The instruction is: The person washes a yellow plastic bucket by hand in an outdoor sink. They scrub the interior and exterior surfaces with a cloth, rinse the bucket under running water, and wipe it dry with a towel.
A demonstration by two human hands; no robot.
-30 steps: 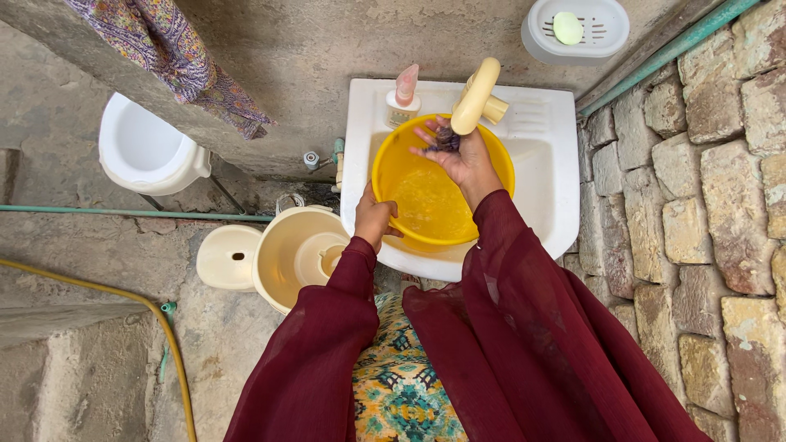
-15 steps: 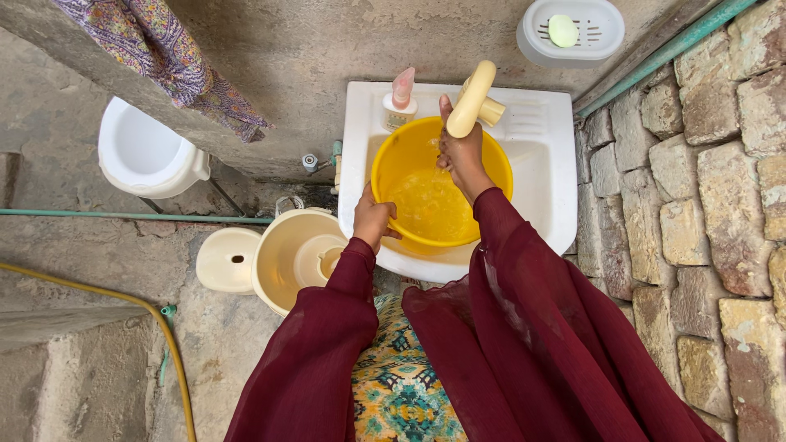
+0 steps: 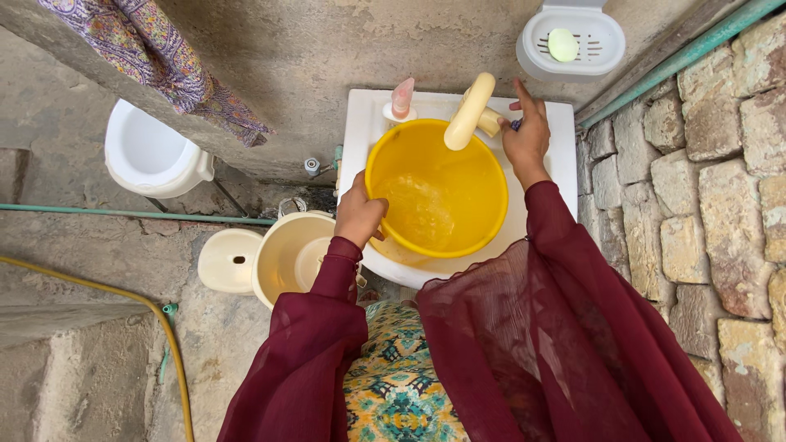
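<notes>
Closest to me are my dark red sleeves and the patterned cloth of my dress. My left hand (image 3: 359, 211) is closed over the near left rim of the yellow basin (image 3: 471, 192), thumb inside and fingers outside as far as I can see, so the basin does not slide or tip. The basin sits in the white sink (image 3: 557, 176) and fills almost all of it. It is round, bright yellow plastic, and it has a little water at the bottom, which shines and shows ripples. Down on the floor at my left stand a cream bucket (image 3: 288, 254) and its lid (image 3: 229, 260) just beside it.

Farther away, my right hand (image 3: 526, 135) is up at the tap handle behind the cream spout (image 3: 468, 112). The fingers are partly stretched and something small and dark is under them; I cannot tell if they really grip it. The spout hangs over the back rim of the basin, so water would fall inside. A pink bottle (image 3: 402, 98) stands on the back edge of the sink, and a green soap (image 3: 562, 45) lies in the wall dish above.
</notes>
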